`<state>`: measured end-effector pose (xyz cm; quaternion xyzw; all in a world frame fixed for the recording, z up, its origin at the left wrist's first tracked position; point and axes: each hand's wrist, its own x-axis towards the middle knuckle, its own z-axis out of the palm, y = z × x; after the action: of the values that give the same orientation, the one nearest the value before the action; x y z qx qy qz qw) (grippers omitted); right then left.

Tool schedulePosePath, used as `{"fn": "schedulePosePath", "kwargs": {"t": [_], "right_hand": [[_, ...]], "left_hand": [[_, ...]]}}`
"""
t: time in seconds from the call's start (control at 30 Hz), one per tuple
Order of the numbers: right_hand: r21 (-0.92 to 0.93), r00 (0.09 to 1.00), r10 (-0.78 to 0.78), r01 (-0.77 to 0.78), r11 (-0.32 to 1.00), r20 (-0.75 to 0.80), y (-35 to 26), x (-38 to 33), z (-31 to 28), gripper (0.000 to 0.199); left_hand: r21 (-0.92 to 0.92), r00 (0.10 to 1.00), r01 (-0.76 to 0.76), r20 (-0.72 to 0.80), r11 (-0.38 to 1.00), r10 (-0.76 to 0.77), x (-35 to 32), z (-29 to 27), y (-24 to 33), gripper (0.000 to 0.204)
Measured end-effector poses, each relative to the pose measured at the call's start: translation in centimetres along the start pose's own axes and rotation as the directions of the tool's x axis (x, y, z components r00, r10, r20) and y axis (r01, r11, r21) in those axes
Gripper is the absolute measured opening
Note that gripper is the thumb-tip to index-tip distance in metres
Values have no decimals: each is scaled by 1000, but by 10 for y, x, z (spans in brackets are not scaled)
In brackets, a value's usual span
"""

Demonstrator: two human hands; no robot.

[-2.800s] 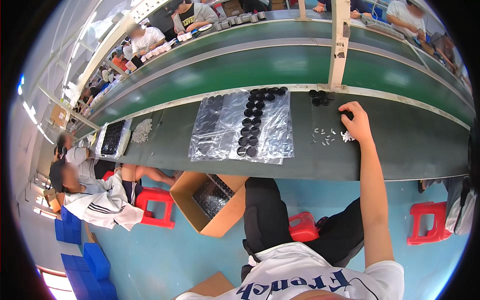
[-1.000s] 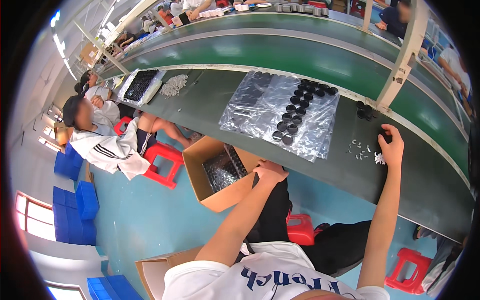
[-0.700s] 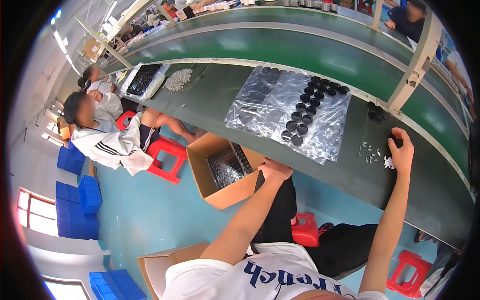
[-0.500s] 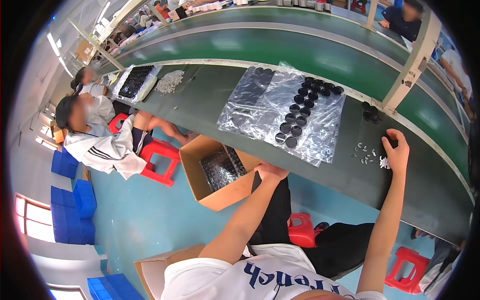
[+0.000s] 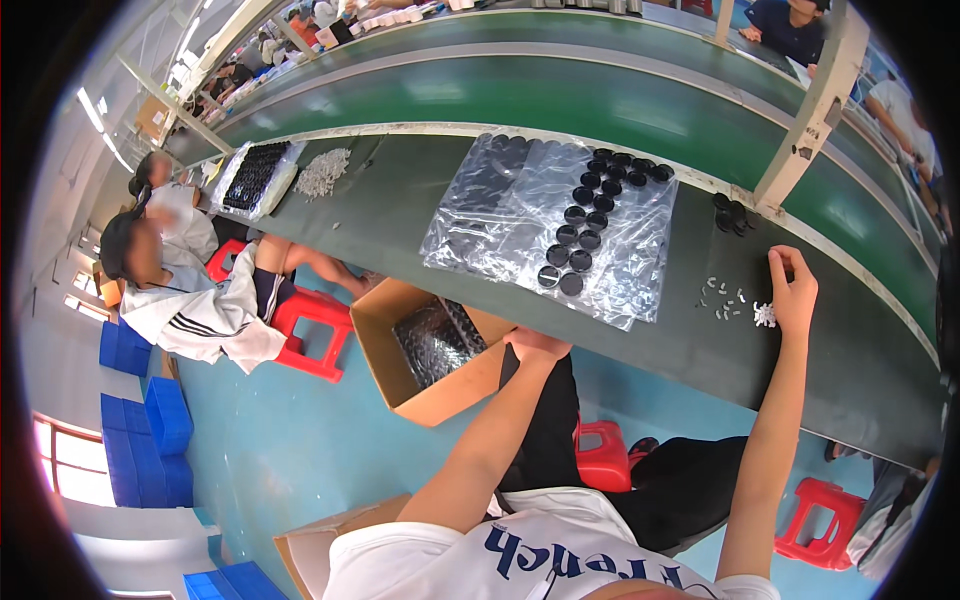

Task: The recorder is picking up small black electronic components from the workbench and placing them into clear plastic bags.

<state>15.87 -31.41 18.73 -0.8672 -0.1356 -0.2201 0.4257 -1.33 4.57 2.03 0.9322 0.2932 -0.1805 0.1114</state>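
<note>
My right hand [image 5: 795, 290] is raised above the right part of the dark green table, thumb and forefinger apart, with nothing visible between them. Beside it lie a small heap of white plastic pieces [image 5: 764, 315] and several loose ones. Farther back sits a cluster of black round caps [image 5: 731, 213]. At the table's front edge, next to the cardboard box [image 5: 440, 408], rests my left hand [image 5: 540, 343]; its fingers are hidden. In the middle of the table, black round caps [image 5: 580, 260] stand in rows on a clear plastic bag [image 5: 640, 270].
Bubble wrap [image 5: 437, 345] lies inside the box. To the left are another pile of white pieces [image 5: 322, 174] and a tray of black parts [image 5: 258, 177]. A green conveyor [image 5: 560, 105] runs behind the table, with a post [image 5: 812, 120] at right. Co-workers sit at left on red stools [image 5: 315, 330].
The view has shifted slightly, so the table things appear a little farther left. My right hand has moved slightly, still over the white pieces; my left hand stays by the box.
</note>
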Motion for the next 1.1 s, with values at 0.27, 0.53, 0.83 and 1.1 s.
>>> {"fn": "schedulePosePath", "kwargs": {"t": [0.27,0.53,0.83,1.1], "right_hand": [[-39,998,44,-46,998,-44,1,0,-4,17],[256,960,266,-238,937,-82,-5,1,-7,21],[309,974,228,-215,926,-4,4,2,-3,19],[230,980,199,-187,955,-28,2,1,-5,21]], "left_hand": [[7,999,-40,-30,999,40,7,14,-5,76],[33,999,-41,-24,999,42,3,9,-3,77],[16,999,-37,-14,999,37,7,13,-4,77],[42,999,-34,-35,999,35,8,16,-5,77]]}}
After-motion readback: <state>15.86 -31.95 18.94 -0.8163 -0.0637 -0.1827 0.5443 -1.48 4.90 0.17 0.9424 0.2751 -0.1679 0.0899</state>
